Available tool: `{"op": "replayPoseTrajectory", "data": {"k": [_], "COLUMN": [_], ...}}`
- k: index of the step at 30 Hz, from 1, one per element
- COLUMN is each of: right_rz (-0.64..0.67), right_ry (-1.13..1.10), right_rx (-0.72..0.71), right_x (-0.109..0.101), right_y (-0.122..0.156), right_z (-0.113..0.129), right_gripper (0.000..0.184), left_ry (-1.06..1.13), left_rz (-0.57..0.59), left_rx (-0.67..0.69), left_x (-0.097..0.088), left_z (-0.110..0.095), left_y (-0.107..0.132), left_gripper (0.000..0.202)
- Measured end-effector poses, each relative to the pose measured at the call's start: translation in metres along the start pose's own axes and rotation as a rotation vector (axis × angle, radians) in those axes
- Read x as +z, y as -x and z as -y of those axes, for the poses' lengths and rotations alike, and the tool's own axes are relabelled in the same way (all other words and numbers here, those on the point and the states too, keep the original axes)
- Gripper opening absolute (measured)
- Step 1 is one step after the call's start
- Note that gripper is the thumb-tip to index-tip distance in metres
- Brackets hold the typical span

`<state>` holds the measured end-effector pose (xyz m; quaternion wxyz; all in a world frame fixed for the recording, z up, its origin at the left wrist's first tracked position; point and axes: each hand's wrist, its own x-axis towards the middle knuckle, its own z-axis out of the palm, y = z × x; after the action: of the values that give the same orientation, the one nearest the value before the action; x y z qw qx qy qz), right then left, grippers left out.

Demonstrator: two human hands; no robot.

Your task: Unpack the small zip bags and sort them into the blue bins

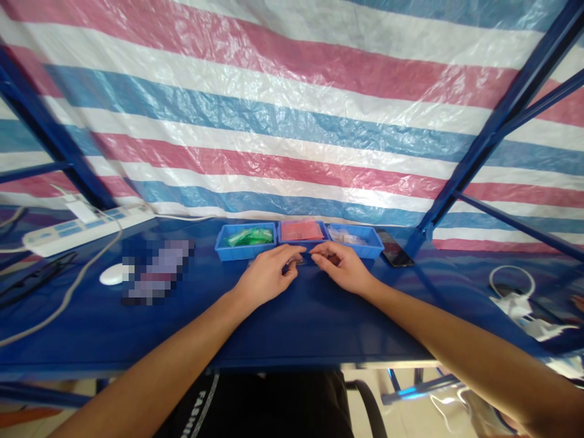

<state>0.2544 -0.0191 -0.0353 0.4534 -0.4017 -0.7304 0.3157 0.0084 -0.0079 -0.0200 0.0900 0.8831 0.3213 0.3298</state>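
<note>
My left hand [268, 274] and my right hand [347, 266] face each other just in front of three small blue bins. The fingers of both hands are curled in, their tips close together. Something small and clear shows by my left fingers, too small to name. What my right fingertips pinch, if anything, is hidden. Behind my left hand stands the left bin [221, 250], with green plastic packets [250, 236] in it. The middle bin [277, 233] holds red packets [301, 230]. Clear packets [345, 236] lie in the right bin [375, 246], behind my right hand.
A phone [396, 250] lies right of the bins. To the left are a pixelated purple object [162, 271], a white mouse-like object [117, 274] and a power strip [91, 230] with cables. A white cable and plug [515, 304] lie far right. Striped sheeting [292, 121] hangs behind the blue table [292, 328].
</note>
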Motion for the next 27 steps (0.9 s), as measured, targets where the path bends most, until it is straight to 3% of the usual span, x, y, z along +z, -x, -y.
{"op": "replayPoseTrajectory", "data": {"k": [4, 11, 16, 22, 27], "right_rz": [0.05, 0.035, 0.033, 0.063, 0.084], "right_ry": [0.051, 0.004, 0.002, 0.072, 0.126], "right_rx": [-0.123, -0.047, -0.092, -0.195, -0.225], "right_x": [0.001, 0.003, 0.005, 0.004, 0.004], "right_y": [0.0, 0.0, 0.001, 0.003, 0.004], "right_z": [0.004, -0.004, -0.004, 0.0, 0.003], "right_gripper": [0.03, 0.023, 0.021, 0.02, 0.017], "left_ry": [0.112, 0.204, 0.146, 0.12, 0.093], "left_rz": [-0.125, -0.133, -0.167, -0.145, -0.054], "left_rx": [0.012, 0.023, 0.059, 0.026, -0.01], "left_x": [0.004, 0.009, 0.009, 0.007, 0.007], "left_z": [-0.008, -0.008, -0.006, -0.012, -0.016], "left_y": [0.0, -0.002, -0.002, -0.001, 0.0], "left_gripper": [0.04, 0.04, 0.043, 0.052, 0.056]}}
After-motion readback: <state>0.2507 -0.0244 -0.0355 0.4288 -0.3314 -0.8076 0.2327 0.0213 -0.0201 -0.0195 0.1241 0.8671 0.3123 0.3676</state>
